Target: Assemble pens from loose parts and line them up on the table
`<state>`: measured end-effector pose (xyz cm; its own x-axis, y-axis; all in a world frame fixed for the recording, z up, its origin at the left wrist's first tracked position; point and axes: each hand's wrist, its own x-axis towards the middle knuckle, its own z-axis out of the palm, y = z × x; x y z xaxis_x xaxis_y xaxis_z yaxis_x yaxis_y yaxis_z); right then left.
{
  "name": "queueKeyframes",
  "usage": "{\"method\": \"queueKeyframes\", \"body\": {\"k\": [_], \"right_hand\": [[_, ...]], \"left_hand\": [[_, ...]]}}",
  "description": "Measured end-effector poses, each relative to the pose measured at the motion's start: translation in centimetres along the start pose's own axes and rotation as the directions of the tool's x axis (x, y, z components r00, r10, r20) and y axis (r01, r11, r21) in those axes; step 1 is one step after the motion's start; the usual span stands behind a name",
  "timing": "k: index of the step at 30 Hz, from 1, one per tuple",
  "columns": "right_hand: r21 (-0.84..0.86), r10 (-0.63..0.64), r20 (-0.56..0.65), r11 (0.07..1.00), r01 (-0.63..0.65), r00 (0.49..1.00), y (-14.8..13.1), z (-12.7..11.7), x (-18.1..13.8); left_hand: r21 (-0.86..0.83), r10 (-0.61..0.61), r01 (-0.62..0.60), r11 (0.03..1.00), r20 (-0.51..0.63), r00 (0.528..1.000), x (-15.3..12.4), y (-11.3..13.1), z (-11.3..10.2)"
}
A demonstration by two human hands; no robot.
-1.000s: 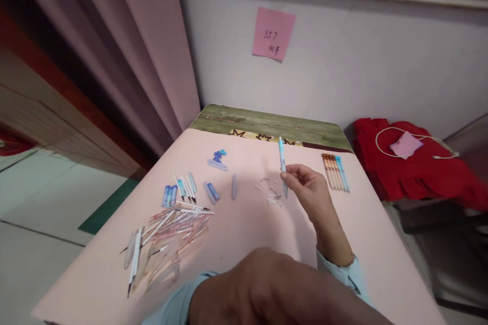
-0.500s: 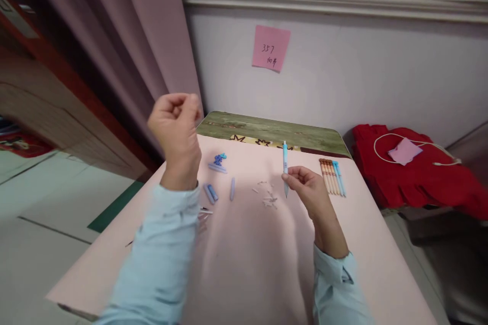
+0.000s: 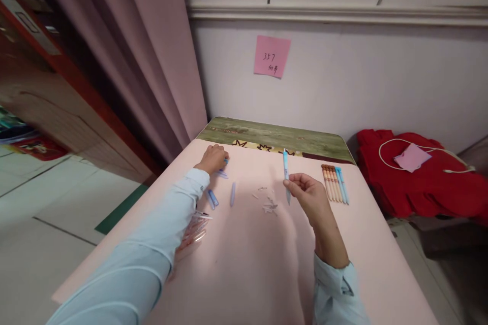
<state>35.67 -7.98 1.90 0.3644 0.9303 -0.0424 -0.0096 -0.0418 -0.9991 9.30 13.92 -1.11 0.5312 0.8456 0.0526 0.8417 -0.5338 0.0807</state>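
Note:
My right hand (image 3: pixel 307 194) pinches a light blue pen (image 3: pixel 285 166) between thumb and fingers. The pen stands nearly upright above the table, tip down. My left hand (image 3: pixel 213 158) is over the small blue pieces (image 3: pixel 226 161) at the far left, fingers curled down and together. Its fingertips are hidden, so what it grips does not show. Beside it lie pale blue barrel parts (image 3: pixel 222 174) and a blue pen part (image 3: pixel 213 198). A single lavender-blue barrel (image 3: pixel 233 194) lies apart. Several small white pieces (image 3: pixel 270 207) are scattered near the pen.
A row of brown-topped pens (image 3: pixel 330 183) and blue pens (image 3: pixel 343 185) lies at the right. Clear tubes (image 3: pixel 194 231) are heaped near my left forearm. A red cloth (image 3: pixel 438 188) with a white cable (image 3: pixel 389 143) lies beyond the table (image 3: pixel 247 274).
My left hand has come down from raised in the air to the small blue pieces on the table. My right hand keeps the pen in nearly the same place.

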Motion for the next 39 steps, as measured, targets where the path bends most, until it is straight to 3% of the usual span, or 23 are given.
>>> {"method": "queueKeyframes", "body": {"k": [7, 10, 12, 13, 14, 15, 17, 18, 19, 20, 22, 27, 39], "right_hand": [[-0.032, 0.024, 0.035, 0.999, -0.023, 0.999, 0.4, 0.0, 0.3], [-0.036, 0.012, 0.029, 0.999, -0.011, 1.000, 0.7, -0.3, 0.6], [-0.050, 0.007, 0.037, 0.999, -0.005, 0.999, 0.8, -0.4, 0.7], [-0.054, 0.006, 0.051, 0.999, -0.003, 0.999, 0.9, -0.5, 0.8], [-0.053, 0.006, 0.075, 0.999, -0.002, 0.997, 1.0, -0.5, 0.8], [-0.050, 0.009, 0.107, 0.999, -0.004, 0.994, 1.1, -0.5, 0.8], [-0.056, 0.031, 0.184, 0.998, -0.021, 0.982, 1.2, -0.5, 0.8], [-0.071, 0.050, 0.222, 0.997, -0.035, 0.974, 1.3, -0.5, 0.7], [-0.096, 0.072, 0.258, 0.994, -0.049, 0.963, 1.4, -0.5, 0.7], [-0.126, 0.095, 0.292, 0.990, -0.060, 0.952, 1.5, -0.4, 0.7], [-0.190, 0.130, 0.340, 0.979, -0.067, 0.931, 1.6, -0.4, 0.6], [-0.268, 0.150, 0.316, 0.961, -0.063, 0.937, 2.0, 0.2, 0.7], [-0.276, 0.161, 0.294, 0.958, -0.077, 0.942, 2.1, 1.4, 0.3]], "left_hand": [[0.009, 0.060, -0.061, 0.998, 0.018, 0.998, 1.0, -0.7, 0.4], [-0.005, 0.075, -0.075, 0.997, -0.012, 0.997, 1.2, 0.3, -0.4], [-0.123, 0.045, -0.057, 0.991, -0.100, 0.994, 1.0, 2.4, -1.1], [-0.289, -0.018, -0.036, 0.957, -0.182, 0.983, 0.6, 3.9, -1.5], [-0.529, -0.118, -0.027, 0.848, -0.239, 0.964, 0.1, 5.7, -1.7], [-0.764, -0.229, -0.033, 0.645, -0.234, 0.945, -0.6, 7.7, -1.9], [-0.996, -0.355, -0.054, 0.074, -0.077, 0.932, -2.2, 11.6, -1.8], [-0.983, -0.353, -0.043, -0.179, 0.023, 0.935, -3.0, 13.3, -1.6], [-0.928, -0.329, -0.015, -0.373, 0.117, 0.937, -3.8, 14.7, -1.3], [-0.866, -0.313, -0.006, -0.501, 0.175, 0.934, -4.4, 15.7, -1.0], [-0.774, -0.301, -0.003, -0.633, 0.243, 0.922, -5.2, 16.6, -0.3], [-0.711, -0.299, 0.000, -0.703, 0.295, 0.907, -5.4, 16.2, 0.2], [-0.717, -0.325, -0.008, -0.697, 0.306, 0.895, -5.9, 16.4, -0.4]]}}
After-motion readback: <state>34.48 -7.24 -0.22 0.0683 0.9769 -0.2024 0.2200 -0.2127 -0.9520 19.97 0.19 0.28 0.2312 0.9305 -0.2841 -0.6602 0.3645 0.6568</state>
